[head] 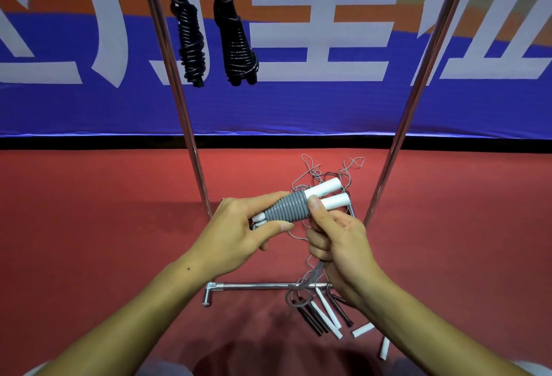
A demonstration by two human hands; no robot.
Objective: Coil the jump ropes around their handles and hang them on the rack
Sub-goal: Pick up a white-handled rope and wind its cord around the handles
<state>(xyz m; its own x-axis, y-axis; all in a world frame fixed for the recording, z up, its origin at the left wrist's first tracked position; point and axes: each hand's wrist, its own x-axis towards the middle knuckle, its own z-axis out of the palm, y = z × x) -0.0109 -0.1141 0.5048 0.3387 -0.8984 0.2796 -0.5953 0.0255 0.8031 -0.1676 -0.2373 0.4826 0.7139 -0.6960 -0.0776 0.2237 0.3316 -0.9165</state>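
Above and beyond the hands stands the rack [397, 148], a metal frame whose hook bar runs across the top of the view and whose foot bar lies on the red floor [89, 211] just below the wrists. Two black ropes [191, 44], already coiled round their handles, hang from hooks up and to the left of the hands; the hooks to the right of them look free.

On the floor under and beyond the right hand lies a heap of loose ropes [322, 313], black and white handles with thin cord tangled between them, not yet coiled.

The step in hand is the winding of a third rope. The left hand [239, 232] has its fingers curled round the near end of a pair of white handles [325, 195] held side by side. The right hand [337, 241] presses its thumb on the far edge of the grey coil [286, 210] that wraps their middle, its other fingers closed on the free grey cord, which trails down from the fist towards the floor.

The white ends are bare beyond the coil and cord is left over, so the winding seems unfinished. The next move probably calls for more tight turns, the tail secured so the coil cannot spring loose, then a lift up to a free hook.
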